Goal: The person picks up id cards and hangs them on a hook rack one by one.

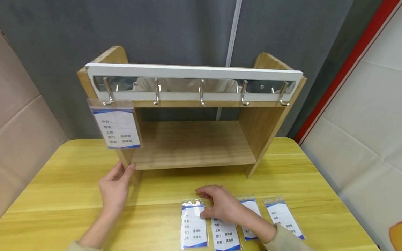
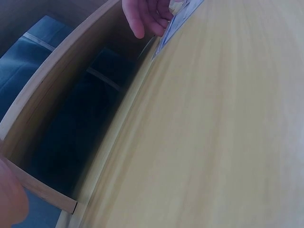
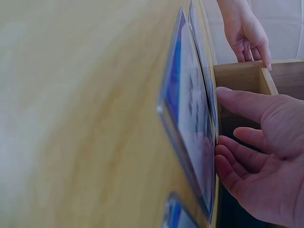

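A wooden shelf [image 1: 194, 143] stands on the table, its white front rail [image 1: 182, 69] carrying several metal hooks. At the shelf's lower left side panel, my left hand [image 1: 114, 186] grips the edge, thumb in front and fingers at the outer side. A clear badge holder with a printed card [image 1: 117, 129] hangs at the leftmost hook [image 1: 108, 91]. My right hand [image 1: 223, 205] hovers low over the badge holders with loosely bent fingers and nothing pinched. Its thumb is near the leftmost lying badge holder [image 1: 194, 226], and it partly covers the second badge holder [image 1: 226, 235].
Two more badge holders, one partly under the right forearm [image 1: 251, 209] and one farther right [image 1: 284, 218], lie on the yellow wood-grain table [image 1: 56, 195]. A grey curtain [image 1: 176, 31] is behind the shelf. Light walls flank the table.
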Motion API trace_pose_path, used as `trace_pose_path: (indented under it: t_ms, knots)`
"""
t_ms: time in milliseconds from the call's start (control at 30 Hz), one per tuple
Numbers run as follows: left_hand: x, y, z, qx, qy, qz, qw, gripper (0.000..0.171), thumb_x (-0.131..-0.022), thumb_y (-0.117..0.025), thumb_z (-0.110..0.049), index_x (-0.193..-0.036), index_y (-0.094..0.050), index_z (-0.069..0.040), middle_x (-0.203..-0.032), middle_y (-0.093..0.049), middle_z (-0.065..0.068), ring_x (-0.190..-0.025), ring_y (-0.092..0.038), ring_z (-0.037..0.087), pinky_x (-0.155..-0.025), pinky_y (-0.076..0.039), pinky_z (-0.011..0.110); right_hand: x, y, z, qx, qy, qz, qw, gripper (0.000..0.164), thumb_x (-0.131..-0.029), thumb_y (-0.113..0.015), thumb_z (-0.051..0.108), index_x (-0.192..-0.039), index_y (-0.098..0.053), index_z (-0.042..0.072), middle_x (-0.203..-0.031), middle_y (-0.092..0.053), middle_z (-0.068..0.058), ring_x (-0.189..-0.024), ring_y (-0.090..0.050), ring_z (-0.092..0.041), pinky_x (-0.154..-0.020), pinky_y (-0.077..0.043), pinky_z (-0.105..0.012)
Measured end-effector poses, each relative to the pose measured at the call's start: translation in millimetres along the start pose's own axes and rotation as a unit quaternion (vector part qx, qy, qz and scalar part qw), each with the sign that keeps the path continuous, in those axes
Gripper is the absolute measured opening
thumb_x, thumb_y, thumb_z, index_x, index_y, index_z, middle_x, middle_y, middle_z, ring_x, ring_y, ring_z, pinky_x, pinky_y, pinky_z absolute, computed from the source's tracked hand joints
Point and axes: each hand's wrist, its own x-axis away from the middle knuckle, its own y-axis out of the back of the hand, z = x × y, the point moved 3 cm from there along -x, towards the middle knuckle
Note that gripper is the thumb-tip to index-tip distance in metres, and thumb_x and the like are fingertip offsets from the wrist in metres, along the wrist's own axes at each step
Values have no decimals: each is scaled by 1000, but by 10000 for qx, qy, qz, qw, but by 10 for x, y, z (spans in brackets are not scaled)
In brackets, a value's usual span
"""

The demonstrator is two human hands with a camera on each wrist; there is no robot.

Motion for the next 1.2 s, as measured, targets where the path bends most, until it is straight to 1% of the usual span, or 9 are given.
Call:
trace_pose_path:
  t_ms: [133, 267, 400, 500, 667, 767, 967, 1067, 1200]
  knots:
    - [1, -4, -2, 26, -70, -28, 10000, 43, -94, -75, -6, -135, -62, 0, -136, -58, 23, -117, -65, 15, -90, -55, 16, 0, -14, 4, 199, -3, 3, 9998, 65, -77, -92, 17, -135, -65, 8, -124, -69, 1, -111, -62, -14, -97, -58, -31]
    - [4, -8, -4, 23, -131, -45, 9999, 43, -94, -75, -6, -134, -62, 0, -135, -58, 23, -116, -66, 14, -90, -55, 17, -1, -22, 0, 368, 39, 13, 9993, 63, -78, -92, 17, -134, -66, 10, -122, -68, 4, -109, -60, -12, -95, -57, -30]
    - [1, -11, -3, 42, -133, -64, 9999, 43, -94, -75, -6, -134, -62, 1, -135, -58, 24, -115, -66, 13, -90, -55, 17, -9, -23, 4, 409, 84, 44, 9991, 60, -78, -91, 16, -132, -67, 10, -118, -68, 6, -106, -60, -9, -92, -57, -28]
    - [-3, -11, -2, 63, -126, -64, 9999, 43, -94, -76, -6, -134, -62, 1, -135, -58, 24, -116, -66, 15, -91, -55, 17, -20, -23, 14, 464, 98, 64, 9989, 58, -78, -91, 15, -130, -68, 10, -116, -68, 7, -104, -60, -7, -92, -57, -27]
    - [-1, -7, -5, 44, -106, -45, 9999, 43, -94, -75, -6, -135, -61, 1, -135, -58, 24, -120, -64, 21, -91, -55, 17, -41, -28, 30, 592, 87, 117, 9981, 57, -77, -92, 16, -128, -69, 9, -113, -67, 7, -102, -59, -7, -93, -57, -27]
    - [2, -5, -7, 39, -103, -36, 9999, 44, -94, -75, -5, -135, -61, 1, -135, -58, 24, -121, -63, 23, -92, -55, 17, -43, -30, 34, 591, 61, 168, 9981, 54, -77, -92, 16, -125, -70, 10, -113, -66, 8, -103, -58, -8, -94, -56, -28]
    - [7, -1, -7, 22, -70, -40, 10000, 43, -95, -75, -6, -135, -61, 1, -135, -58, 23, -120, -64, 21, -91, -55, 17, -45, -33, 36, 501, 101, 234, 9984, 50, -78, -91, 15, -124, -72, 15, -113, -62, 11, -105, -57, -8, -96, -55, -30]
    - [5, -1, -9, 14, -59, -39, 10000, 44, -94, -75, -6, -136, -61, 0, -136, -58, 23, -121, -63, 23, -91, -55, 17, -51, -33, 31, 423, 152, 233, 9987, 49, -78, -90, 12, -124, -72, 16, -112, -60, 12, -102, -56, -6, -92, -55, -27]
    - [0, -2, -10, 23, -79, -52, 10000, 44, -94, -75, -6, -135, -61, 0, -135, -58, 24, -120, -64, 21, -91, -55, 17, -57, -36, 29, 355, 190, 220, 9989, 48, -77, -89, 9, -122, -72, 16, -109, -60, 12, -97, -55, -4, -88, -54, -24]
